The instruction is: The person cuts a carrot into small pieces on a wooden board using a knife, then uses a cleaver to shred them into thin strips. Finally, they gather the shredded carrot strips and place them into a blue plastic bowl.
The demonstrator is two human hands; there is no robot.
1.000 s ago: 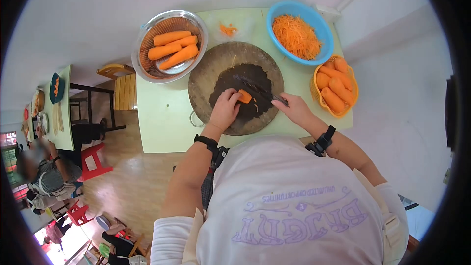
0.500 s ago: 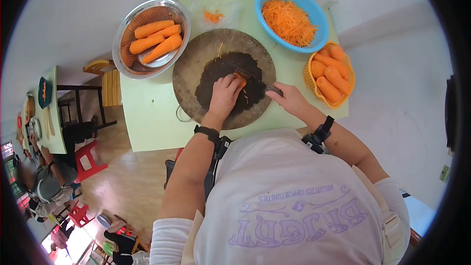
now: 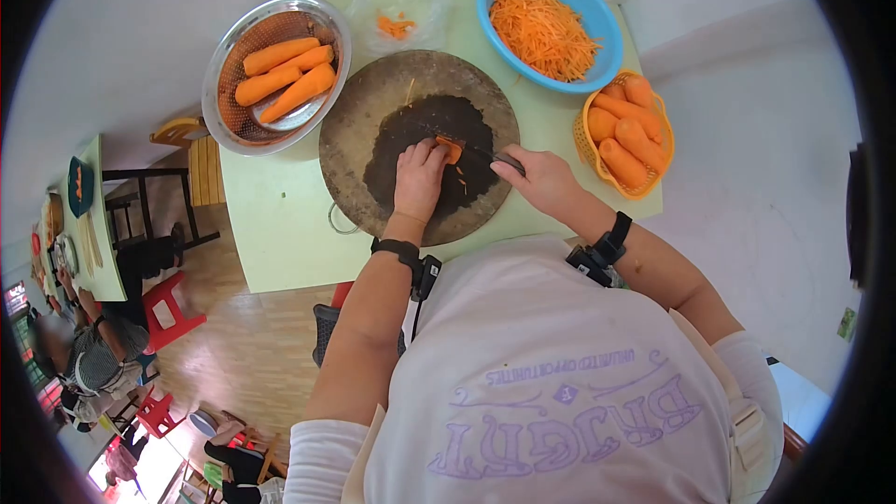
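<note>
A short piece of carrot (image 3: 451, 148) lies on the wet, dark middle of a round chopping board (image 3: 350, 131). My left hand (image 3: 420, 175) is closed around the left side of that piece, fingertips pressed on it. In my right hand (image 3: 541, 184) is the dark handle of a knife (image 3: 505, 162); its blade reaches left behind the carrot piece and is hard to make out against the wet board. A few thin carrot shreds lie beside the piece.
Peeled carrots (image 3: 297, 95) lie in a metal colander (image 3: 213, 93) at back left. Carrot shreds fill a blue basin (image 3: 483, 14) at back right. More carrots sit in a yellow basket (image 3: 584, 145). A plastic bag (image 3: 429, 28) holds scraps. Other people are at far left.
The whole view has shifted slightly. The knife blade and my right hand have moved a little relative to the carrot piece, whose cut face shows more. My left hand keeps its hold.
</note>
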